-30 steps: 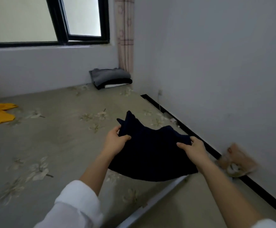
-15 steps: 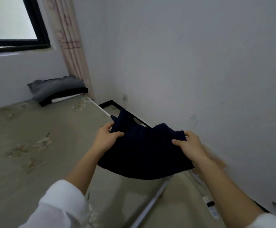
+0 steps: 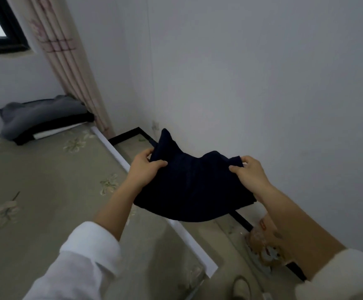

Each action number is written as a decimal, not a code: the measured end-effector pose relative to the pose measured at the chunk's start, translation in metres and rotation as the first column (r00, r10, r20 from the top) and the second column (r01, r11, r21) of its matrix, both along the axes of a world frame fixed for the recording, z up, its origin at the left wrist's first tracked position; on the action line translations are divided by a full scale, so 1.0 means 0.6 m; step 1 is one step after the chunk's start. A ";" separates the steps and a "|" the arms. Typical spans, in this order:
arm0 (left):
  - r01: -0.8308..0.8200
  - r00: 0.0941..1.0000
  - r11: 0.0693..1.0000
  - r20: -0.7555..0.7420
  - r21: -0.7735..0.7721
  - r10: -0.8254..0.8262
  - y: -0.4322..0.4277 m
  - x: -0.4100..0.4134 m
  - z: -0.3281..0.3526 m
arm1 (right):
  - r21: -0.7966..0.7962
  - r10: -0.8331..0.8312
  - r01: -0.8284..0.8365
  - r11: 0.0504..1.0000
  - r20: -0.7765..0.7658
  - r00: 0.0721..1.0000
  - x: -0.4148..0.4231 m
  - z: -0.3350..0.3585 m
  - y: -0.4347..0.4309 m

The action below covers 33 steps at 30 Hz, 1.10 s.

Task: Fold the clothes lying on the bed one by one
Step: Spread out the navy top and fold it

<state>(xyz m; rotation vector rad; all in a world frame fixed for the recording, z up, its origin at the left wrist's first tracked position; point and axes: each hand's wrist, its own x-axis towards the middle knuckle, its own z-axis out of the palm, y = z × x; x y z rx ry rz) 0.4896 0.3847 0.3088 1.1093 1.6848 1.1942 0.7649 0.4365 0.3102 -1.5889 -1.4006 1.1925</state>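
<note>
Over the right edge of the bed with the flowery grey-green sheet [image 3: 35,191], a dark navy soft cloth garment [image 3: 193,187] hangs in the air, above the gap by the pale wall [image 3: 262,83]. The left hand [image 3: 143,169] pinches its top left edge, with the thumb on top and the fingers curled under. The right hand [image 3: 251,176] pinches the top right edge the same way. The cloth sags in a curve between them and seems to touch nothing else.

I think the garment is being held out so it can be laid flat and folded. To do this well, both hands should stay level and pull gently apart until the sag goes. Then the cloth should go down on the sheet, well away from the edge, so it cannot slip to the floor. Smoothing it first should make a neat fold.

Under the right arm, on the floor by the wall, lies a blurry orange-brown packet [image 3: 262,241]. I cannot tell what is in it. I see no basket or box.

At the far right corner of the bed sits a pile of folded clothes, grey on top of black and white [image 3: 44,120]. Just beside it hangs a pink and cream curtain [image 3: 68,72].
</note>
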 end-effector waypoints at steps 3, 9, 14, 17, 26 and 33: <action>-0.082 0.997 0.997 -0.003 -0.013 0.082 0.092 0.032 -0.017 | -0.008 0.101 -0.101 0.995 0.033 0.994 0.022 -0.008 0.126; -0.268 0.963 0.961 0.015 -0.064 0.269 0.234 0.073 -0.035 | -0.037 0.291 -0.289 0.957 0.060 0.955 0.042 -0.002 0.346; -0.388 0.920 0.914 0.016 -0.116 0.392 0.295 0.068 -0.042 | -0.063 0.430 -0.427 0.902 0.070 0.900 -0.005 -0.010 0.480; -0.458 0.887 0.880 0.011 -0.126 0.462 0.315 0.040 -0.051 | -0.084 0.519 -0.513 0.854 0.062 0.853 -0.060 -0.025 0.530; -0.647 0.743 0.745 0.084 -0.163 0.664 0.407 -0.123 -0.062 | -0.113 0.643 -0.637 0.762 0.022 0.765 -0.279 -0.047 0.693; -0.705 0.688 0.699 0.124 -0.121 0.715 0.536 -0.346 -0.022 | -0.113 0.662 -0.660 0.743 -0.018 0.749 -0.532 -0.016 0.869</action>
